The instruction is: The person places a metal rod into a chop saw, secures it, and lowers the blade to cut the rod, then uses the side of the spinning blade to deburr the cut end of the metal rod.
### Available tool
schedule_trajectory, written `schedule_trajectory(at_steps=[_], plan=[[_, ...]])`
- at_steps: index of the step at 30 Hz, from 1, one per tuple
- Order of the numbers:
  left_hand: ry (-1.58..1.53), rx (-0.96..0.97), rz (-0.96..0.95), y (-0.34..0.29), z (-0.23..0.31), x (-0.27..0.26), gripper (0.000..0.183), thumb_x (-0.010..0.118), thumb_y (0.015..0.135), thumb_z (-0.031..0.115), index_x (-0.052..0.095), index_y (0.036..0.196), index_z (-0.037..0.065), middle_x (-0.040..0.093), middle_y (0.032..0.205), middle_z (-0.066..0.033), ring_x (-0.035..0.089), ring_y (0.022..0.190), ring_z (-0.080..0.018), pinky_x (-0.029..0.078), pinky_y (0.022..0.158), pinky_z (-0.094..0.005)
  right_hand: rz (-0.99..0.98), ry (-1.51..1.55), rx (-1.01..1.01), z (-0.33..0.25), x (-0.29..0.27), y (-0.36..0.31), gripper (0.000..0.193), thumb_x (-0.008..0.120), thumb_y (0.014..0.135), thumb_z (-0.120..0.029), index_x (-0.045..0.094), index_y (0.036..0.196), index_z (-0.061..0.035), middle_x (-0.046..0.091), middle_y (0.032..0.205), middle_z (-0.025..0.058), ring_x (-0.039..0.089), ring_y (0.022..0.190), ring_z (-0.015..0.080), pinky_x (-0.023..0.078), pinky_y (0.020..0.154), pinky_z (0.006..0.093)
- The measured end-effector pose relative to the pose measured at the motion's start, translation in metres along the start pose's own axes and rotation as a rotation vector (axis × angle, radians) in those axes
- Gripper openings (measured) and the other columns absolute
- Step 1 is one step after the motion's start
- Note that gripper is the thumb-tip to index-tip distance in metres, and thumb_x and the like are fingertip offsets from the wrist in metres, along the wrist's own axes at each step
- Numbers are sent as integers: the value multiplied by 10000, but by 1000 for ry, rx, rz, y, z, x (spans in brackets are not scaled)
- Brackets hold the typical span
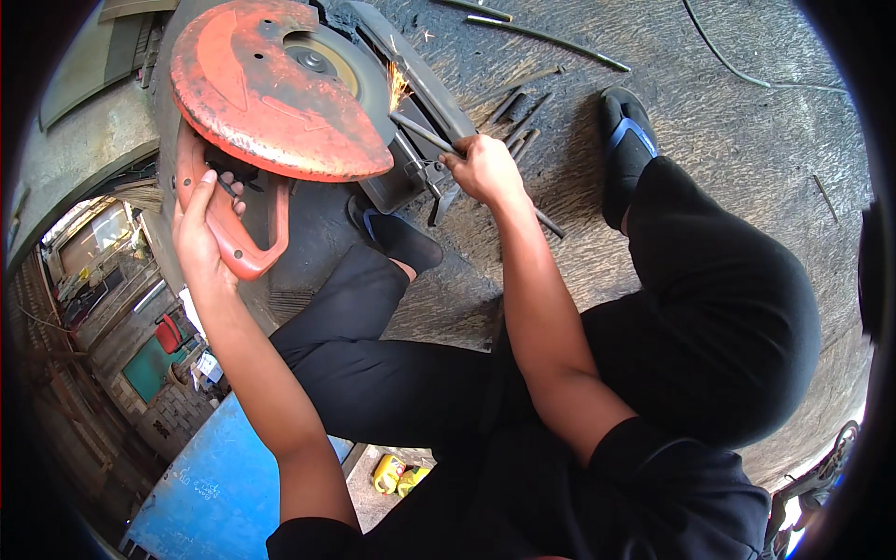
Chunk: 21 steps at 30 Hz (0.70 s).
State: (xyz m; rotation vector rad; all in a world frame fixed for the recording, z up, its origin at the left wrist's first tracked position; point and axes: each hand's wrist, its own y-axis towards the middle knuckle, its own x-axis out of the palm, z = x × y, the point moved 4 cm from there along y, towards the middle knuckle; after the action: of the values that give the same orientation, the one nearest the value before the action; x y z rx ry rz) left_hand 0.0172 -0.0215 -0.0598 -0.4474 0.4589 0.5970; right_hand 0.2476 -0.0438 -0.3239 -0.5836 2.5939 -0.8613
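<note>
Two bare hands work one red cut-off saw above a scuffed floor [747,149]. The left hand [198,229] is closed around the saw's one looped handle [241,241], below the single red guard [271,103]. The right hand [485,173] grips one metal rod [425,133], which slants across the saw's base, its far end at the edge of the one disc [371,84], its near end past the wrist. One burst of orange sparks [399,86] flies just beside that end; whether rod and disc touch cannot be told. At least four short pieces [530,119] lie to the right of the rod. Beyond them are two longer bars [558,40] and one grey cable [770,86]. Two dark shoes [627,149] flank the rod.
</note>
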Motion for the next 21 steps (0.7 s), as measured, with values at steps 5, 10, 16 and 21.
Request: schedule_trajectory(at_steps=[5,10,16,21], plan=[[-99,13,103,-5,1,12,384,593,865,101,503,1226,4,614,943,-115,623,786,-191,495,635,-293,-36,189,22,9,-3,9,415,641,838,-380,696,927,21,607,623,133,580,582,200,456,591,359],[-33,10,50,4,-5,-3,371,602,861,78,514,1214,3,620,943,-122,627,788,-188,499,654,-295,-187,674,96,18,9,15,419,518,923,-382,683,794,-19,457,510,-20,367,431,78,277,418,261],[12,3,7,7,-5,-4,374,618,856,80,514,1204,-11,625,923,-117,621,768,-182,499,640,-290,-275,805,148,20,14,13,396,473,945,-350,671,828,-28,450,508,-20,360,404,84,276,395,257],[-13,3,11,2,-6,-1,329,621,864,116,514,1152,-3,611,925,-109,614,801,-186,503,642,-303,-340,705,150,17,23,10,399,462,949,-356,685,869,-34,431,508,-24,342,407,84,274,393,262]])
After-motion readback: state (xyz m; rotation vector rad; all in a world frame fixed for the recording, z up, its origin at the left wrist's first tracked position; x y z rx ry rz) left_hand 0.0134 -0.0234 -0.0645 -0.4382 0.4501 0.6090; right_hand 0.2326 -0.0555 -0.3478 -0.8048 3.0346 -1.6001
